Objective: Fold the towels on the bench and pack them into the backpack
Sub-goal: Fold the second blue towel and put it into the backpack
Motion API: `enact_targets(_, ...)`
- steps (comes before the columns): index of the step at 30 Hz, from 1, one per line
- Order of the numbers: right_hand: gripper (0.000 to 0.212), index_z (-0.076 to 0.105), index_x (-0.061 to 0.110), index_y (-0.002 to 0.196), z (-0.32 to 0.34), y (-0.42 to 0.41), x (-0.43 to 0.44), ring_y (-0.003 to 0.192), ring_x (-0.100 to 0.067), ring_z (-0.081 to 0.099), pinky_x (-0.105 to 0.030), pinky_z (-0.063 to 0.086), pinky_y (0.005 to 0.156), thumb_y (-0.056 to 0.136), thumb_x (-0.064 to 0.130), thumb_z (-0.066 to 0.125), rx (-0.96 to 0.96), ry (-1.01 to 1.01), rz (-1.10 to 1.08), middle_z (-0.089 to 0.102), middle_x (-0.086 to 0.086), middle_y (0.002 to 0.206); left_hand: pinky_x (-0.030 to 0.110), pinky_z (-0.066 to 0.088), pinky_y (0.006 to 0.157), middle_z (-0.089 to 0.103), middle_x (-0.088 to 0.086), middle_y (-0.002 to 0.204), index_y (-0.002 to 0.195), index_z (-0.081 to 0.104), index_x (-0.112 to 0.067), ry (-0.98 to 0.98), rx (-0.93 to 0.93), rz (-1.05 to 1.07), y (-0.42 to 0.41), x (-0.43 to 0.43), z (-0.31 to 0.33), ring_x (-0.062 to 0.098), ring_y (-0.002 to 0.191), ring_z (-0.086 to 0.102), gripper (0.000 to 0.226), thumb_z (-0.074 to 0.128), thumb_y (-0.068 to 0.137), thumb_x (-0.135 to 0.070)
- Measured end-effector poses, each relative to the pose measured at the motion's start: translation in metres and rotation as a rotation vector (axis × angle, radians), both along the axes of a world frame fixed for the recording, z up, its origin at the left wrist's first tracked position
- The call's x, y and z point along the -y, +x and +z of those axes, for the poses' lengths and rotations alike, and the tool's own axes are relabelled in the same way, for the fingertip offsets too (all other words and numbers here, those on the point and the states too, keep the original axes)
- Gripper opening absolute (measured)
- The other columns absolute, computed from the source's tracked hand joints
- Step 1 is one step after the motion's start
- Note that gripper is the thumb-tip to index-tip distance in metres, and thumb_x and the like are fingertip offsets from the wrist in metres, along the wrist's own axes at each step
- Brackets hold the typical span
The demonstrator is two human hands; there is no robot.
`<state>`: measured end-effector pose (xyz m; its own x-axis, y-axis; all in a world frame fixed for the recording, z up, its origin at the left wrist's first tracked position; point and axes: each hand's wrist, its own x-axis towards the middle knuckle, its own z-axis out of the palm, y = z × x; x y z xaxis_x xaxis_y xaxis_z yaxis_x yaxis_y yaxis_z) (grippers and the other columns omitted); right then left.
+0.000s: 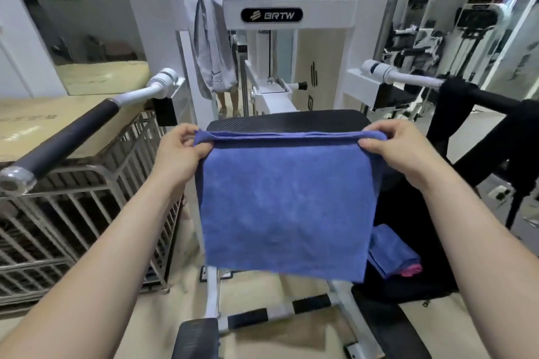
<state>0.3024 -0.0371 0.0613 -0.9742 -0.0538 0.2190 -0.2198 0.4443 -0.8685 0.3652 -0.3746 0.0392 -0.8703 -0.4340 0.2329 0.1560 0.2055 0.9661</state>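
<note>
The main risk I see is the fold coming apart: the towel (287,207) hangs free in the air, held only at its two top corners, so if either pinch slackens the doubled top edge could slide open and the cloth would drop to the floor or onto the machine's frame below. A second risk is a skewed fold, since the lower edge already hangs slightly uneven, lower toward the right, and laying it down that way would likely give a crooked stack. A third is snagging on the padded tabletop (288,122) just behind it, or on the black strap (455,108) draped over the right handle. The left hand (178,151) is closed on the top left corner, thumb in front and fingers curled behind; the right hand (399,146) pinches the top right corner the same way. Between them the top edge is stretched fairly straight and shows at least two layers, so I judge it folded once. The towel is blue, soft and matte like microfibre, limp, with a faint crease across the lower part. It hangs in front of the tabletop, not resting on it. Low on the right sits the backpack (408,285), dark and open, with another blue towel (390,253) and something pink inside. A grey towel (211,44) hangs on the frame behind.
</note>
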Motion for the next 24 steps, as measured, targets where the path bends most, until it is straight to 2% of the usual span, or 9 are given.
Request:
enact_targets(2,0.021,0.064,0.021,0.075,0.000,-0.035,0.024,0.064,-0.013,0.058,-0.026,0.053,0.053,0.088,0.004,0.063,-0.065,-0.104,-0.133,0.061,0.003,0.073,0.011,0.042,0.055,0.058,-0.005,0.068,0.095,0.056,-0.011,-0.069,-0.069,0.115,-0.035,-0.001,0.003,0.000,0.059,0.056,0.017,0.059,0.086,0.004)
enact_targets(5,0.018,0.065,0.024,0.076,-0.008,-0.084,0.059,0.071,-0.023,0.066,-0.042,0.059,0.069,0.085,0.013,0.055,-0.202,-0.160,-0.292,0.066,0.003,0.075,0.022,0.045,0.070,0.062,0.001,0.081,0.094,0.056,-0.014,-0.071,-0.125,0.265,-0.091,0.002,0.004,0.012,0.077,0.056,0.012,0.059,0.088,-0.005)
enact_targets(9,0.021,0.066,0.011,0.103,-0.016,-0.114,0.087,0.093,-0.021,0.058,-0.026,0.041,0.080,0.091,0.010,0.050,-0.362,-0.032,-0.316,0.066,-0.010,0.103,0.019,0.037,0.072,0.060,0.004,0.100,0.109,0.056,-0.013,-0.039,-0.073,0.404,-0.138,0.010,-0.003,0.017,0.088,0.055,0.018,0.050,0.092,-0.010)
enact_targets(12,0.049,0.045,0.016,0.139,-0.027,-0.127,0.099,0.120,-0.016,0.044,-0.026,0.034,0.104,0.091,0.011,0.052,-0.364,0.073,-0.159,0.042,-0.012,0.140,0.023,0.037,0.083,0.061,0.010,0.117,0.129,0.047,-0.015,-0.101,0.047,0.394,-0.154,0.015,-0.014,0.023,0.104,0.056,0.035,0.046,0.095,-0.017)
enact_targets(15,0.068,0.014,0.036,0.152,-0.043,-0.131,0.104,0.149,-0.024,0.006,-0.052,0.020,0.116,0.095,0.029,0.049,-0.203,0.497,0.026,0.007,-0.007,0.162,0.030,0.034,0.096,0.050,0.013,0.132,0.139,0.037,-0.022,-0.330,0.177,0.423,-0.147,0.014,-0.015,0.028,0.120,0.047,0.053,0.050,0.089,-0.012)
enact_targets(18,0.052,0.026,0.038,0.149,-0.061,-0.121,0.102,0.148,-0.020,0.015,-0.056,0.018,0.115,0.099,0.051,0.031,-0.166,0.857,0.209,0.019,-0.002,0.161,0.024,0.039,0.095,0.059,0.000,0.126,0.122,0.058,-0.026,-0.666,0.093,0.088,-0.108,-0.001,-0.013,0.017,0.116,0.053,0.041,0.053,0.085,-0.009)
enact_targets(20,0.053,0.029,0.036,0.149,-0.064,-0.115,0.099,0.147,-0.020,0.017,-0.055,0.017,0.115,0.099,0.054,0.024,-0.177,0.911,0.209,0.022,-0.003,0.160,0.031,0.043,0.096,0.063,-0.007,0.123,0.117,0.063,-0.029,-1.014,0.094,-0.183,-0.076,-0.013,-0.028,0.013,0.115,0.056,0.030,0.049,0.091,-0.031)
enact_targets(21,0.053,0.030,0.035,0.148,-0.061,-0.110,0.097,0.146,-0.021,0.020,-0.055,0.020,0.114,0.099,0.054,0.023,-0.180,0.904,0.192,0.025,-0.004,0.159,0.036,0.044,0.098,0.061,-0.004,0.127,0.121,0.062,-0.028,-1.150,0.071,-0.233,-0.065,-0.015,-0.038,0.017,0.119,0.054,0.038,0.041,0.091,-0.039)
enact_targets(24,0.055,0.035,0.033,0.145,-0.060,-0.075,0.095,0.140,-0.023,0.032,-0.054,0.030,0.107,0.096,0.056,0.024,-0.242,0.859,0.196,0.038,-0.004,0.150,0.031,0.040,0.098,0.061,0.005,0.121,0.117,0.065,-0.018,-1.020,-0.072,-0.011,-0.035,-0.010,-0.056,0.026,0.115,0.054,0.036,0.043,0.088,-0.023)
